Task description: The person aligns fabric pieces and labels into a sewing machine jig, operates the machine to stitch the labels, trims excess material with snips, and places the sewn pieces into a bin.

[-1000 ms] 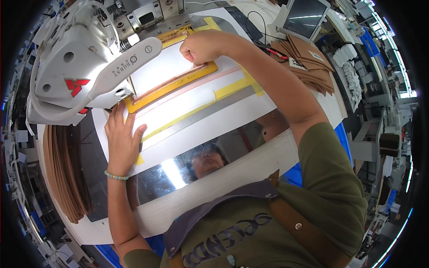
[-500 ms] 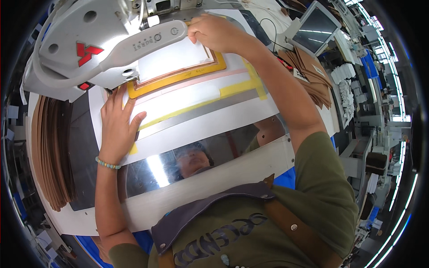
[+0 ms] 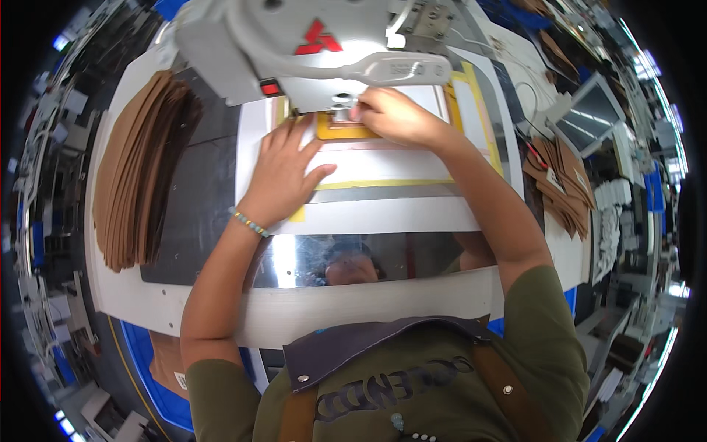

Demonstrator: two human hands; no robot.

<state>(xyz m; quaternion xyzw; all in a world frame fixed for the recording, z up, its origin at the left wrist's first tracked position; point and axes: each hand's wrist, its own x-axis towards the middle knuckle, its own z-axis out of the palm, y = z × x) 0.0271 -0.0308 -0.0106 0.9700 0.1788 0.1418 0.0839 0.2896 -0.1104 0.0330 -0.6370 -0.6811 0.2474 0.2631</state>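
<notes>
My left hand [image 3: 280, 173] lies flat with fingers spread on a white sheet [image 3: 383, 215], its fingertips beside the left end of a yellow frame [image 3: 346, 132]. The fingers of my right hand [image 3: 401, 118] are curled together at the needle area [image 3: 340, 112] of a white sewing machine [image 3: 346, 22], over the frame's near edge. What they pinch, if anything, is hidden. A grey lamp with a bent neck [image 3: 405, 68] hangs just above my right hand. Yellow tape [image 3: 390, 184] runs along a grey strip on the sheet.
A stack of brown pieces [image 3: 136, 177] stands on the left of the table, beside a dark plate [image 3: 202, 184]. More brown pieces [image 3: 563, 188] and a screen [image 3: 593, 114] are on the right. A shiny metal plate [image 3: 412, 258] lies along the near side.
My right hand has left the far side of the frame, beyond the lamp's end, and come to the needle area. My left hand stays flat by the frame's left end. The whole view has shifted.
</notes>
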